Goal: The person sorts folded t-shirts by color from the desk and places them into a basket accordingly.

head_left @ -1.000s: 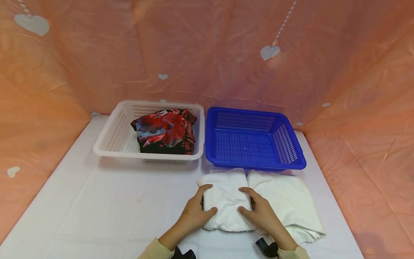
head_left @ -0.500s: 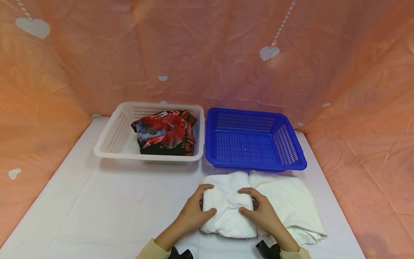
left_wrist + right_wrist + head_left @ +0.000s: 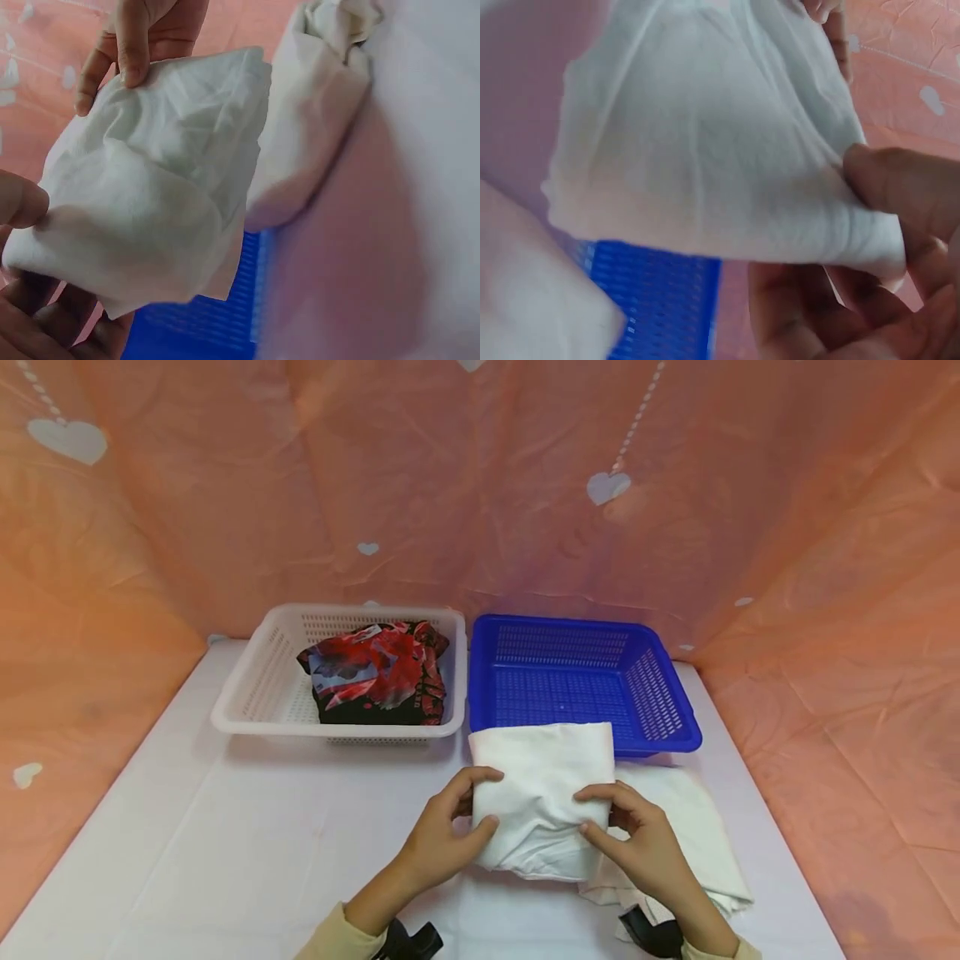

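Observation:
Between both hands a folded white cloth [image 3: 543, 802] is held up off the table, its far edge overlapping the blue basket's front rim in the head view. My left hand [image 3: 442, 831] grips its left side, thumb on the near face and fingers round the edge. On the opposite side my right hand [image 3: 645, 839] pinches the cloth, its thumb [image 3: 885, 176] on top and the other fingers curled beneath. The left wrist view shows the folded layers of the white cloth [image 3: 150, 180] from the side. A second off-white cloth [image 3: 693, 827] lies on the table at the right, partly behind my right hand.
At the back stands a blue plastic basket [image 3: 585, 620] with nothing in it. Left of it is a white basket [image 3: 251, 727] holding a folded black and red printed garment [image 3: 378, 677]. Orange curtains [image 3: 480, 485] with hearts enclose the white-covered table [image 3: 262, 835].
Both hands have lifted the folded white cloth and tilted it up toward the blue basket. My right hand has shifted a little to the right. The second cloth and both baskets stay put.

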